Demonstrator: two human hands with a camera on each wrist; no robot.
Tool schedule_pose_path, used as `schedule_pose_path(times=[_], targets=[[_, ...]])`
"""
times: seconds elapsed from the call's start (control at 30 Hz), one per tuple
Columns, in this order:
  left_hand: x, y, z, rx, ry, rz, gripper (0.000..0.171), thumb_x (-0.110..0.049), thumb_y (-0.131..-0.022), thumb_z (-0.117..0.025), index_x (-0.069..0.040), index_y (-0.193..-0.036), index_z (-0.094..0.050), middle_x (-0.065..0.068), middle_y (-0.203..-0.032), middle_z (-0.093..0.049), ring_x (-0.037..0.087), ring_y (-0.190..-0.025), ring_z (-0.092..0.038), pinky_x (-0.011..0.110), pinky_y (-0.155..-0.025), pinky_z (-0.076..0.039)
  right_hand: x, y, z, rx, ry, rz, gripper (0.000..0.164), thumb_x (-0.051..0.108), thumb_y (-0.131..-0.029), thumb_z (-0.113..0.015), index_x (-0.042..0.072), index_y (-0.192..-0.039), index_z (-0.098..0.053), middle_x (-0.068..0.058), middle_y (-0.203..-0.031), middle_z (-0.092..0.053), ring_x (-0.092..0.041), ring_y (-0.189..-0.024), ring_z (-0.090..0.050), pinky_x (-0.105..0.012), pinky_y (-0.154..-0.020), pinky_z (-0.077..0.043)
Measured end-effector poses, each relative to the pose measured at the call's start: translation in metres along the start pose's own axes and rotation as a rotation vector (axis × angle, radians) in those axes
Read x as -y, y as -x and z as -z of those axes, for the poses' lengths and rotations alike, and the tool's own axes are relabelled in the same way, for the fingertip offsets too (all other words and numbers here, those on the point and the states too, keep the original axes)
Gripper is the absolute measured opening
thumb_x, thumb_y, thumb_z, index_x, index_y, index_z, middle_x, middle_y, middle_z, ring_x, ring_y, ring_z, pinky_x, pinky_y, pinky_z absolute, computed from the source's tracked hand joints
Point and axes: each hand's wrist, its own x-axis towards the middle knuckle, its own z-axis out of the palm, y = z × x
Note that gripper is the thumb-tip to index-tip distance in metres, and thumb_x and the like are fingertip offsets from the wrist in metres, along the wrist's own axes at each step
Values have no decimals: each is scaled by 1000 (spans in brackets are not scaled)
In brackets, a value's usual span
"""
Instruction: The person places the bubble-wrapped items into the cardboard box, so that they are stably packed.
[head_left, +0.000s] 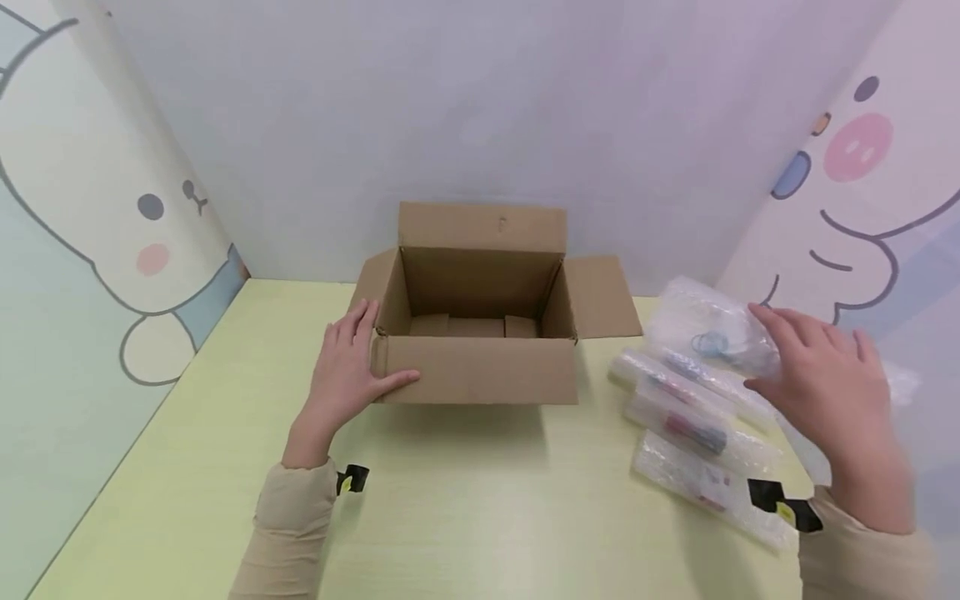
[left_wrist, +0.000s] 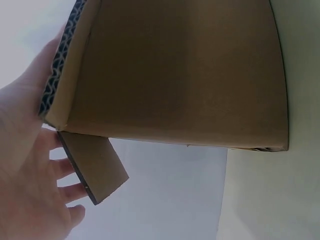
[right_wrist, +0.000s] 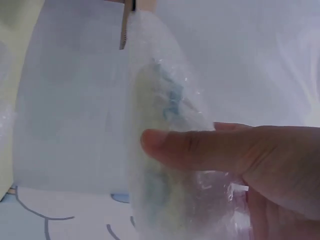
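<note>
An open cardboard box (head_left: 480,371) stands on the pale yellow table in the head view. My left hand (head_left: 347,364) rests at its left front corner, thumb over the front flap and fingers along the left flap (left_wrist: 95,167). At the right, my right hand (head_left: 821,379) holds a large bubble-wrapped package (head_left: 705,325) with blue-green showing through. Its thumb (right_wrist: 170,147) crosses the package in the right wrist view, and most of the fingers are hidden behind the wrap. What is inside the wrap is blurred.
Several bubble-wrapped rolls (head_left: 690,421) lie on the table (head_left: 450,517) below the right hand, some showing red and dark contents. A flatter wrapped piece (head_left: 712,492) lies nearest. The box's right flap (head_left: 603,296) sticks out toward them. Walls (head_left: 480,108) close in the back and sides.
</note>
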Motion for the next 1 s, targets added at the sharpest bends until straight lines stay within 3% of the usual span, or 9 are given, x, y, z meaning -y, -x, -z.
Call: schedule_pose_path(times=[0.17, 0.3, 0.53, 0.73, 1.0], targets=[[-5, -1, -1, 28, 54, 22, 119, -60, -70, -78, -7, -156, -15, 20, -159, -20, 40, -145, -21, 57, -114, -31, -9, -1, 13, 81, -4, -66, 97, 16, -71, -81, 14, -152, -28, -30, -138, -42, -54, -120, -34, -75, -105, -13], [-5, -2, 1, 44, 71, 32, 119, -60, -70, -78, -7, -156, -14, 20, -159, -18, 38, -148, -17, 57, -113, -33, -6, -7, 17, 77, -47, -70, 97, 19, -74, -80, 14, -154, -25, -31, -139, -41, -56, -120, -34, -71, -98, -21], [-3, 0, 3, 24, 75, 12, 118, -55, -69, -81, -4, -155, -17, 21, -158, -19, 39, -148, -17, 57, -114, -31, 32, -44, 18, 16, -131, 106, 97, 25, -69, -85, 18, -151, -34, -27, -135, -51, -50, -115, -46, -63, -90, -37], [-3, -2, 1, 14, 41, -36, 119, -55, -69, -81, 0, -154, -17, 20, -159, -21, 39, -147, -18, 54, -119, -23, 78, -81, 12, 57, -176, 256, 90, 20, -74, -82, 19, -150, -35, -20, -141, -50, -46, -125, -46, -61, -101, -36], [-4, -2, -1, 10, 36, -33, 120, -55, -69, -81, -1, -154, -16, 18, -160, -21, 39, -147, -19, 53, -120, -22, 127, -128, -4, 131, -177, 391, 87, 26, -74, -83, 20, -148, -39, -15, -138, -54, -38, -124, -52, -57, -98, -44]])
